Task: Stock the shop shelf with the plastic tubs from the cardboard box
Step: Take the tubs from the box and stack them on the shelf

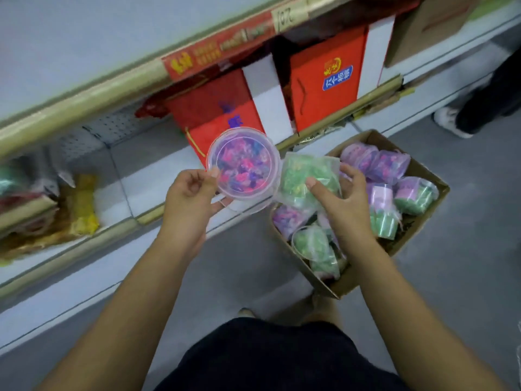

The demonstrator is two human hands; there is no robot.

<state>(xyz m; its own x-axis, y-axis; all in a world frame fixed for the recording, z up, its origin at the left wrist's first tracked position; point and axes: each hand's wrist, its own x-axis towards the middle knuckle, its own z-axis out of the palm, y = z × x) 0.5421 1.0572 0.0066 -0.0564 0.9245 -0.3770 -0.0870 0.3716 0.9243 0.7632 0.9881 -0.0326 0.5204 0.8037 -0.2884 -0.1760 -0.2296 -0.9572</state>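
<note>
My left hand (191, 193) grips a clear round tub of purple and pink pieces (243, 162), lid facing me, held in front of the low white shelf (146, 170). My right hand (342, 193) holds a clear tub of green pieces (306, 176) just above the left end of the open cardboard box (423, 176). The two tubs almost touch. The box sits on the grey floor at the foot of the shelving, with several more purple tubs (379, 162) and green tubs (413, 196) lying jumbled inside.
Red gift bags (324, 80) and white boxes stand on the shelf behind the tubs. Yellow and brown packets (81, 204) lie at the shelf's left. A bare stretch of shelf lies between them. Another person's white shoe (448, 119) stands on the floor at the right.
</note>
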